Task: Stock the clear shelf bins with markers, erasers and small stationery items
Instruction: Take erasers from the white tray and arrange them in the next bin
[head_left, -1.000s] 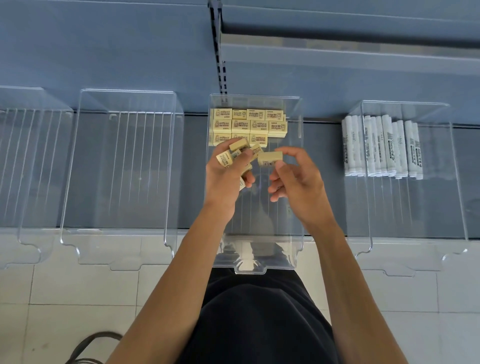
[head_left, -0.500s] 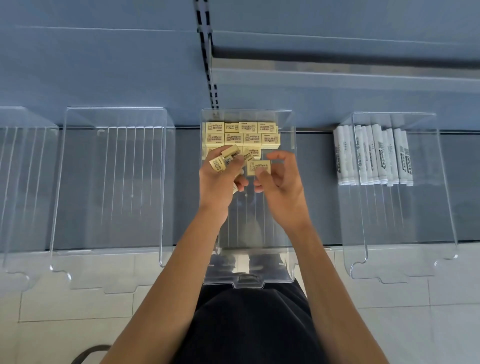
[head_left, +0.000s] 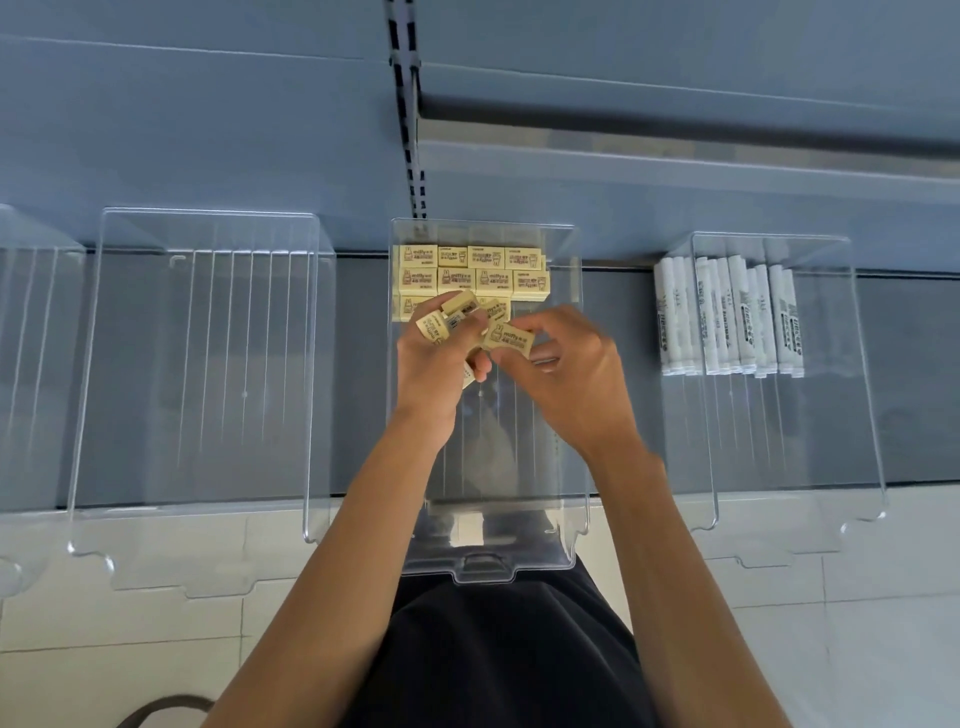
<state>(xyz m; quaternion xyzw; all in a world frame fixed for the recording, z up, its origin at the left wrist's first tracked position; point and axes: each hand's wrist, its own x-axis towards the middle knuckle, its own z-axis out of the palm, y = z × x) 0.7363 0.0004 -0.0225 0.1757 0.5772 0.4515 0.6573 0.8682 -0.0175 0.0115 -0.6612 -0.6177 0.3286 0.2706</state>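
Note:
A clear middle bin (head_left: 574, 415) holds rows of cream erasers (head_left: 470, 273) laid flat against its back wall. Over this bin my left hand (head_left: 434, 364) grips a bunch of several loose erasers (head_left: 441, 319). Beside it my right hand (head_left: 571, 374) pinches a single eraser (head_left: 511, 339) between thumb and fingers, printed face up, just in front of the stocked rows. The two hands almost touch. To the right, another clear bin (head_left: 857, 415) holds several white markers (head_left: 727, 317) lying side by side at its back.
Two clear bins stand to the left, one (head_left: 197, 364) next to the eraser bin and one (head_left: 31, 364) at the frame's edge, both with nothing in them. All bins sit on a dark grey shelf (head_left: 358, 389) below a blue back panel. White floor tiles lie beneath.
My right hand has brought its single eraser leftward and closer to my left hand's bunch. The view has shifted slightly; the bins have stayed put.

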